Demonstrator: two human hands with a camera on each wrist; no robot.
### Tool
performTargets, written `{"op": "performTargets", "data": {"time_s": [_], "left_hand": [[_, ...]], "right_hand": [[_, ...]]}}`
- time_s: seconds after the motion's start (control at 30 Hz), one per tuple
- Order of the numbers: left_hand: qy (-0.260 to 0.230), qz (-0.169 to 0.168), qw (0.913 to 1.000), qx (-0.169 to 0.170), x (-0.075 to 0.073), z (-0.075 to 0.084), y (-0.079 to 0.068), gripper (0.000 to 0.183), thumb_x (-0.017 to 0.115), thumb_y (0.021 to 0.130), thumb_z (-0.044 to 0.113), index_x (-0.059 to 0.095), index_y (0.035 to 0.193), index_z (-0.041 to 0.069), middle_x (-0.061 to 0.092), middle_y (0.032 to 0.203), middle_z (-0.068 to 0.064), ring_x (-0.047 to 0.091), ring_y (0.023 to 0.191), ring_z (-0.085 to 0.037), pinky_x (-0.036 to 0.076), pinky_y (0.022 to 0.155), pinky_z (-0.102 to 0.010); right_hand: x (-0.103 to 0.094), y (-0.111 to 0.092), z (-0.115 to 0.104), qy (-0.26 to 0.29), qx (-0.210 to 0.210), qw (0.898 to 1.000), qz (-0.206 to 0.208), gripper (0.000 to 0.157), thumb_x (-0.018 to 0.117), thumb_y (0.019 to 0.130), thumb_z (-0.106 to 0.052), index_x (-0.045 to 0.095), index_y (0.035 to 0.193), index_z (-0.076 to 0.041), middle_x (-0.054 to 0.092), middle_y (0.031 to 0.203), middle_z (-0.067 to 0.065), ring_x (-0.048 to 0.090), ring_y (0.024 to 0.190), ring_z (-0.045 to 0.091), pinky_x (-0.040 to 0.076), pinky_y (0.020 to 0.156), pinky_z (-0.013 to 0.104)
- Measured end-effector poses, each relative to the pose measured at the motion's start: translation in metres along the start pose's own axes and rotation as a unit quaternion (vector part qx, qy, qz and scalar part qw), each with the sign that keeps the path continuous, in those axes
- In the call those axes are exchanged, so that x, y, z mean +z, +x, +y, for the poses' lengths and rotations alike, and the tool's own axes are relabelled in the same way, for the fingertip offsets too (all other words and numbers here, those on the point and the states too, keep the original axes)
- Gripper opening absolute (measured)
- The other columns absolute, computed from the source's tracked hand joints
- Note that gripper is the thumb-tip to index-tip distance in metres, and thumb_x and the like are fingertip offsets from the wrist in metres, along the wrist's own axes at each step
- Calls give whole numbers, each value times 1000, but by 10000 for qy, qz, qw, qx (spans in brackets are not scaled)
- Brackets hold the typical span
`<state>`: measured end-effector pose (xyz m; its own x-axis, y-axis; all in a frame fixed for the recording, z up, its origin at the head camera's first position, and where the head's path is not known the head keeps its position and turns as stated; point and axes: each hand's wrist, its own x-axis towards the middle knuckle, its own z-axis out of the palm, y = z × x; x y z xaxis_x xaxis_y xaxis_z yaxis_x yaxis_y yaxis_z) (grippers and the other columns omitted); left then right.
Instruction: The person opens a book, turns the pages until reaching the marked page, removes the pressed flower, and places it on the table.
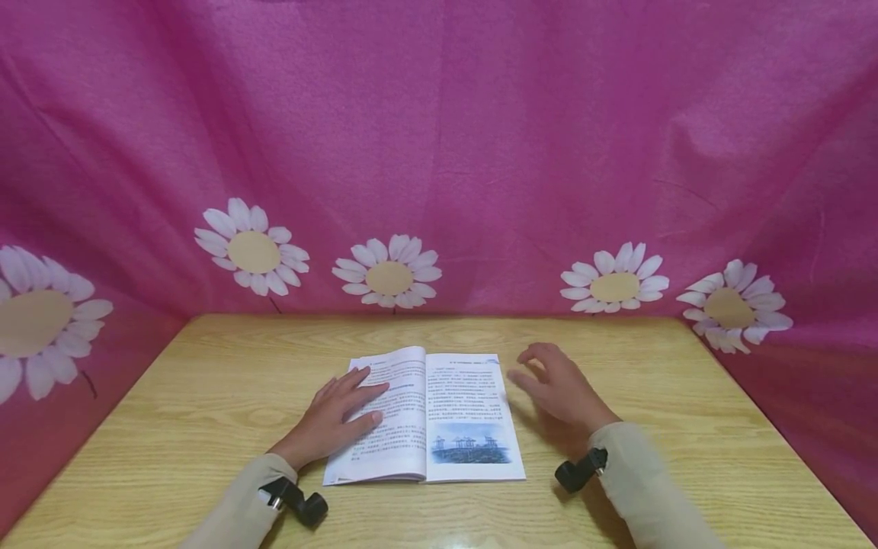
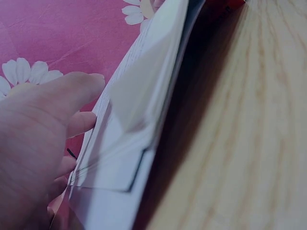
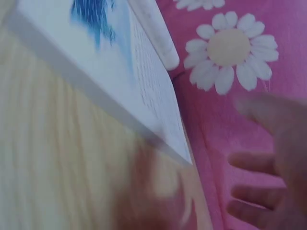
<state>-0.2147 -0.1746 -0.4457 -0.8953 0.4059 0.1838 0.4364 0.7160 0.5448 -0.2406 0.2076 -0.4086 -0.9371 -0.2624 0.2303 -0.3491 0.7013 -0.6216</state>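
Observation:
An open book (image 1: 469, 396) lies on the wooden table, its right page printed with text and a bluish picture at the bottom. My left hand (image 1: 339, 415) rests on the left page with its fingers spread. In the left wrist view the left hand (image 2: 43, 139) lies along the page side, and several page edges (image 2: 139, 96) fan slightly apart. My right hand (image 1: 562, 385) hovers just right of the book, fingers loosely bent and holding nothing. The right wrist view shows this right hand (image 3: 273, 167) blurred and apart from the book's edge (image 3: 110, 103).
The wooden table (image 1: 206, 396) extends around the book on all sides. Behind and beside it hangs a pink curtain (image 1: 480, 152) with large white daisies. Small black cameras are strapped at both wrists, over beige sleeves (image 1: 652, 488).

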Motion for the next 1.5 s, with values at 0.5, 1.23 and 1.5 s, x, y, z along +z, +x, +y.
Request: {"op": "performTargets", "data": {"time_s": [0.5, 1.23, 1.5], "left_hand": [[-140, -88, 9982, -569, 1, 0, -1, 52, 54, 90, 60, 48, 139, 45, 9, 162, -8, 9, 145, -41, 12, 108, -70], [-428, 94, 9969, -650, 1, 1, -1, 53, 57, 88, 60, 46, 139, 48, -10, 162, -5, -1, 145, -42, 11, 104, -74], [-340, 169, 9972, -639, 0, 0, 0, 82, 65, 79, 65, 28, 149, 46, -12, 161, -9, 4, 144, -45, 17, 102, -75]], "right_hand": [[29, -7, -9, 88, -232, 9897, -1410, 82, 68, 82, -57, 40, 147, -15, 21, 158, 15, 18, 144, 36, 16, 112, 62], [32, -8, -4, -98, -193, 9926, -1191, 81, 67, 80, -61, 45, 145, -18, 25, 157, 11, 21, 143, 35, 15, 110, 67], [32, -9, -3, -163, -202, 9928, -1172, 82, 66, 80, -64, 46, 144, -18, 25, 157, 11, 21, 143, 34, 16, 110, 65]]}}
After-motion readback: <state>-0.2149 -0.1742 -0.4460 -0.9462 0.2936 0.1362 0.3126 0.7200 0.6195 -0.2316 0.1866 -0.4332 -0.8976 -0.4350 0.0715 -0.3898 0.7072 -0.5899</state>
